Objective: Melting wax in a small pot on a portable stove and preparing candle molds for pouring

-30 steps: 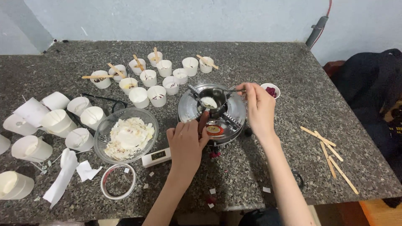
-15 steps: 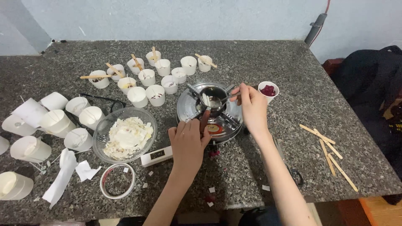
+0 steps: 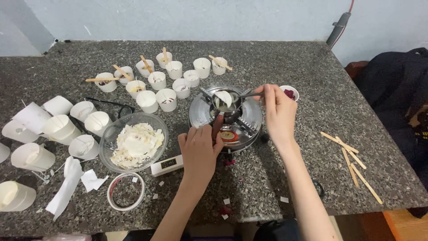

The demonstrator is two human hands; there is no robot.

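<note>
A small metal pot with pale wax in it sits on a round silver stove at the table's middle. My left hand rests at the stove's front, with its fingers on the pot's reddish handle. My right hand is at the stove's right side and pinches a thin metal utensil that reaches into the pot. A small white cup of dark red bits stands just behind the right hand.
Several small white cups, some with wooden sticks, stand behind the stove. A glass bowl of wax flakes, a white thermometer, a tape roll and toppled paper cups lie left. Loose wooden sticks lie right.
The view has shifted a little. My right hand has moved slightly toward the pot with the utensil; my left hand stays on the handle.
</note>
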